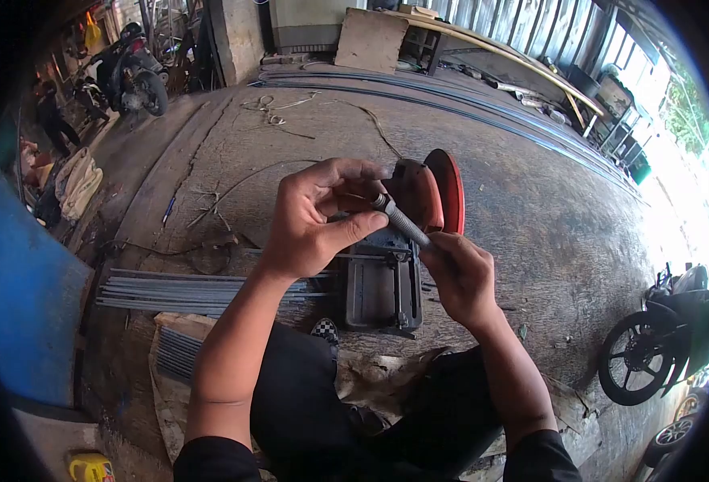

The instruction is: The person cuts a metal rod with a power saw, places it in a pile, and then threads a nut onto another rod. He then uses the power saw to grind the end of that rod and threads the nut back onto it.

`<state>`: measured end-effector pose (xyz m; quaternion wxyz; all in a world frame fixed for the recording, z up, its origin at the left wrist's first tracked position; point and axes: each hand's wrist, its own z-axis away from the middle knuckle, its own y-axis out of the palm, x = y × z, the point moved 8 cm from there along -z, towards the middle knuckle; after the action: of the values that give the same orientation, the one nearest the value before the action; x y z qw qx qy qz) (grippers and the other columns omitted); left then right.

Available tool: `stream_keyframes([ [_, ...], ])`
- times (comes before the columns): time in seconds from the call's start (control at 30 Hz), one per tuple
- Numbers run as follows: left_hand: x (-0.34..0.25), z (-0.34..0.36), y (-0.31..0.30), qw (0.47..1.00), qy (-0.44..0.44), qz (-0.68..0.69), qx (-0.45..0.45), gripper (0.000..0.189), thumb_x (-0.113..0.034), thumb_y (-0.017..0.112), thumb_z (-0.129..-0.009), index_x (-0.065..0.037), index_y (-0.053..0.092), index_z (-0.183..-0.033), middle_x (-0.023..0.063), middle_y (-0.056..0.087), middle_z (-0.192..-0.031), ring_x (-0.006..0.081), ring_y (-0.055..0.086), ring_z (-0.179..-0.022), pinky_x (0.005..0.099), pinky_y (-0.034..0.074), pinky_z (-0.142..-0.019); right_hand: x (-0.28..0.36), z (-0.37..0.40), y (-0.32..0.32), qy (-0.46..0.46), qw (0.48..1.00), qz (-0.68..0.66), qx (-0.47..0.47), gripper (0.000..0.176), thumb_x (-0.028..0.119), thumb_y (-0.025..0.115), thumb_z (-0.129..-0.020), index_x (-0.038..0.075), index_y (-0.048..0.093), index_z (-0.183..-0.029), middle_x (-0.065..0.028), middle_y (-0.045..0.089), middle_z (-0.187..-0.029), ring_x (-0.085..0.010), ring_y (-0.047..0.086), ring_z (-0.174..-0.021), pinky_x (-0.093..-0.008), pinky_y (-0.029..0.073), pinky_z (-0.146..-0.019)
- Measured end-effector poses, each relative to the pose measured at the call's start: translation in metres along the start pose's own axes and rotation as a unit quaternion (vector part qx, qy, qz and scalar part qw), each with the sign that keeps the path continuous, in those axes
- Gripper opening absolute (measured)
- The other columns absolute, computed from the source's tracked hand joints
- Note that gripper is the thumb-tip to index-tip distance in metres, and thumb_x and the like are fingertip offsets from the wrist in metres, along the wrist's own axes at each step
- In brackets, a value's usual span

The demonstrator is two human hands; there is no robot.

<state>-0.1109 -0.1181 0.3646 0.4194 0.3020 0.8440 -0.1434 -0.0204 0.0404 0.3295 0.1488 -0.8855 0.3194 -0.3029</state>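
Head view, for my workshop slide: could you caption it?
Right hand grips a threaded rod, left hand at its upper end, before a cut-off saw.

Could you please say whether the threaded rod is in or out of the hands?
In: the right hand grips the threaded rod by one end, with the left hand at the other.

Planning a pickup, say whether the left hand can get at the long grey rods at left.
Likely yes: the long rods lie with left ends uncovered, though the left hand is at the threaded rod.
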Motion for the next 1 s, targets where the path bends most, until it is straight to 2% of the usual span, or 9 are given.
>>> stream_keyframes([
  [0.1, 0.000, 0.001, 0.004, 1.000, -0.004, -0.004, 0.004, 0.035, 0.000, 0.071, -0.077, 0.002, 0.060, -0.110, 0.0077, 0.063, -0.094, 0.0124, 0.063, -0.088, 0.0266, 0.053, -0.083, -0.007, 0.007, -0.004, 0.126, 0.992, -0.029, 0.000, 0.024, 0.003, 0.072, -0.076, -0.001, 0.058, -0.095, -0.0108, 0.062, -0.072, -0.0198, 0.063, -0.058, -0.0302, 0.048, -0.053],
  [0.3, 0.003, 0.000, 0.003, 1.000, -0.003, 0.010, -0.005, 0.035, 0.000, 0.071, -0.077, 0.002, 0.060, -0.110, 0.0074, 0.063, -0.093, 0.0118, 0.062, -0.087, 0.0267, 0.052, -0.083, -0.006, 0.005, 0.002, 0.037, 0.998, -0.023, 0.042, 0.031, 0.006, 0.075, -0.075, -0.001, 0.057, -0.099, -0.0123, 0.064, -0.075, -0.0178, 0.066, -0.064, -0.0284, 0.049, -0.055],
  [0.4, 0.003, 0.002, 0.006, 1.000, -0.013, 0.011, 0.006, 0.036, 0.003, 0.070, -0.077, 0.003, 0.058, -0.111, 0.0076, 0.062, -0.096, 0.0117, 0.061, -0.089, 0.0255, 0.051, -0.083, 0.005, -0.001, -0.002, 0.095, 0.995, -0.015, 0.022, 0.030, 0.005, 0.075, -0.075, -0.001, 0.058, -0.099, -0.0115, 0.065, -0.075, -0.0182, 0.067, -0.066, -0.0272, 0.050, -0.056],
  [0.53, 0.001, 0.002, 0.007, 1.000, -0.009, 0.012, 0.018, 0.037, 0.005, 0.068, -0.076, 0.004, 0.057, -0.111, 0.0075, 0.060, -0.099, 0.0112, 0.059, -0.091, 0.0242, 0.050, -0.083, -0.011, 0.011, -0.006, 0.091, 0.995, -0.026, -0.011, 0.034, 0.006, 0.075, -0.074, -0.003, 0.059, -0.103, -0.0127, 0.065, -0.077, -0.0200, 0.067, -0.067, -0.0269, 0.050, -0.058],
  [0.63, 0.001, 0.002, 0.006, 1.000, -0.008, 0.004, 0.018, 0.036, 0.005, 0.069, -0.076, 0.004, 0.058, -0.111, 0.0075, 0.061, -0.099, 0.0108, 0.059, -0.092, 0.0238, 0.050, -0.082, -0.005, 0.006, -0.004, 0.046, 0.998, -0.031, 0.036, 0.027, 0.004, 0.074, -0.075, -0.004, 0.061, -0.098, -0.0139, 0.065, -0.079, -0.0206, 0.067, -0.066, -0.0274, 0.050, -0.058],
  [0.73, 0.001, 0.003, 0.011, 1.000, -0.021, 0.006, 0.020, 0.036, 0.004, 0.069, -0.077, 0.003, 0.058, -0.111, 0.0074, 0.061, -0.098, 0.0108, 0.059, -0.092, 0.0236, 0.050, -0.082, -0.014, 0.008, 0.004, 0.128, 0.986, -0.058, 0.094, 0.026, 0.002, 0.072, -0.076, -0.005, 0.062, -0.099, -0.0131, 0.065, -0.080, -0.0181, 0.066, -0.068, -0.0272, 0.050, -0.061],
  [0.8, 0.001, 0.002, 0.009, 1.000, -0.021, 0.005, 0.018, 0.036, 0.004, 0.069, -0.077, 0.003, 0.058, -0.111, 0.0073, 0.061, -0.098, 0.0109, 0.059, -0.092, 0.0235, 0.051, -0.082, -0.018, 0.008, 0.009, 0.188, 0.942, -0.256, 0.106, 0.025, -0.002, 0.068, -0.078, -0.006, 0.062, -0.101, -0.0116, 0.064, -0.079, -0.0158, 0.064, -0.070, -0.0266, 0.050, -0.064],
  [0.93, 0.005, 0.002, 0.006, 0.999, -0.019, -0.021, 0.016, 0.036, 0.004, 0.068, -0.077, 0.003, 0.058, -0.111, 0.0069, 0.061, -0.099, 0.0108, 0.059, -0.091, 0.0236, 0.051, -0.081, -0.015, 0.004, 0.010, 0.147, 0.969, -0.149, 0.129, 0.028, 0.000, 0.066, -0.079, -0.005, 0.062, -0.106, -0.0093, 0.062, -0.080, -0.0134, 0.061, -0.073, -0.0262, 0.048, -0.068],
  [1.0, 0.004, 0.002, 0.009, 0.999, -0.020, -0.019, 0.017, 0.035, 0.001, 0.070, -0.078, 0.002, 0.059, -0.111, 0.0074, 0.062, -0.097, 0.0117, 0.061, -0.090, 0.0250, 0.051, -0.082, -0.014, 0.005, 0.011, 0.221, 0.956, -0.149, 0.122, 0.023, 0.003, 0.065, -0.081, -0.005, 0.062, -0.103, -0.0088, 0.060, -0.079, -0.0136, 0.059, -0.075, -0.0262, 0.048, -0.070],
])
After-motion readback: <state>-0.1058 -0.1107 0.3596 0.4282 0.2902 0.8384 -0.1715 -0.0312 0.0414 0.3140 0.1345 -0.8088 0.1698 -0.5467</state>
